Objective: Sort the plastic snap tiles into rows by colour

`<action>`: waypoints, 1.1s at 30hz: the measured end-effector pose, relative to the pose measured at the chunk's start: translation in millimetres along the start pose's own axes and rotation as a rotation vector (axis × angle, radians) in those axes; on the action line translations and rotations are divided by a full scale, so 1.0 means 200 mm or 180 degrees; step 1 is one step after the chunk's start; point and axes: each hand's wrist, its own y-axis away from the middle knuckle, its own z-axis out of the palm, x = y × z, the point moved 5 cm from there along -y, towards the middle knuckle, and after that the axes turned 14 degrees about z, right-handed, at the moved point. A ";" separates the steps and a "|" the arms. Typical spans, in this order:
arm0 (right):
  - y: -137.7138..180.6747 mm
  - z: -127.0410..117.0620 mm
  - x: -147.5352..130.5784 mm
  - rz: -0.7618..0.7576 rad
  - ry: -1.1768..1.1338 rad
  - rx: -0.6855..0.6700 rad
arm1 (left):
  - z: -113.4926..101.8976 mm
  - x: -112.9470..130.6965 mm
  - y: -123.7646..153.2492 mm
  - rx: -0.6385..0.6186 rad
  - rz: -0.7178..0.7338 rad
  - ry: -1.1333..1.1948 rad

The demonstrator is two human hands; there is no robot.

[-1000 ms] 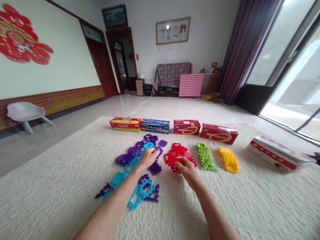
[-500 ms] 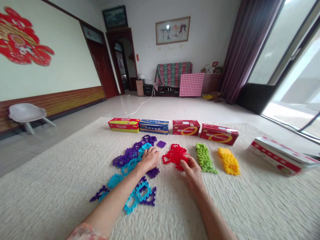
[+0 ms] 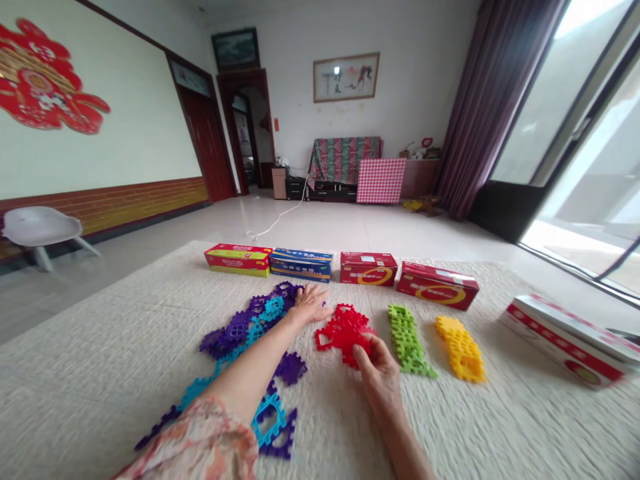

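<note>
Now our right hand (image 3: 381, 369) pinches near edge of red tile pile (image 3: 343, 328), frame centre; pile lies just up-left of fingers. Our left hand (image 3: 311, 305), fingers spread flat, rests at far end of purple-teal tile heap (image 3: 240, 327), just left of red tile pile.

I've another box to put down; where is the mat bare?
Bare mat: left of the purple and cyan pieces; between the yellow pieces and the right-hand box; nearer than the green pieces. Crowded: red pieces, at the right hand.
</note>
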 end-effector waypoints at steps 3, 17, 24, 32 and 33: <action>0.00 0.01 0.01 -0.0015 -0.0049 -0.0008 | 0.02 -0.10 0.01 -0.0259 -0.0090 0.0032; 0.02 0.05 0.02 -0.0294 0.0451 -0.0113 | -0.17 0.15 0.60 0.0162 0.0709 -0.0225; 0.02 0.04 0.03 -0.0354 0.0526 -0.0144 | -0.16 0.05 0.79 -0.0241 0.0420 -0.0174; 0.01 0.04 0.03 -0.0320 0.0447 -0.0210 | -0.20 0.13 0.90 0.0057 0.0442 0.0138; 0.02 0.04 0.03 -0.0329 0.0463 -0.0199 | -0.17 0.18 0.93 -0.0061 0.0701 0.0306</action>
